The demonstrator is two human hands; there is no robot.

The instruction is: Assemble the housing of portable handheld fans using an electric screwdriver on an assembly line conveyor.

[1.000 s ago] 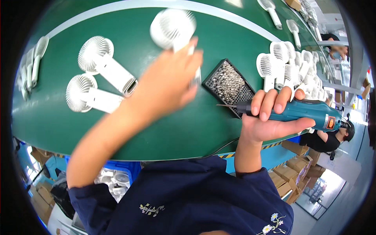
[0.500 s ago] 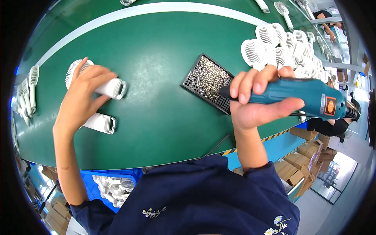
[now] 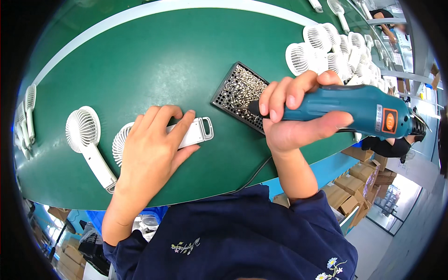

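My left hand (image 3: 156, 144) is closed round the body of a white handheld fan (image 3: 192, 132) lying on the green table. The fan's loop end points right, and part of its round grille shows left of my fingers. A second white handheld fan (image 3: 85, 133) lies to the left of that hand. In my right hand (image 3: 298, 109) is a teal electric screwdriver (image 3: 343, 109), held sideways with its black nose pointing left. That nose is over the right side of a black perforated tray (image 3: 223, 103) with many small metal screws (image 3: 245, 91); its tip is hard to make out.
A heap of white fans (image 3: 322, 53) covers the table's far right, and more fans (image 3: 29, 109) lie at the left edge. A black cord (image 3: 254, 176) runs over the front edge. Below are a blue bin (image 3: 95, 218) and cardboard boxes (image 3: 347, 184); another person's arm (image 3: 388, 31) shows far right.
My left hand has moved right and nearer me, bringing a fan toward the tray. The other fan now lies apart on the left. My right hand with the screwdriver has shifted slightly left.
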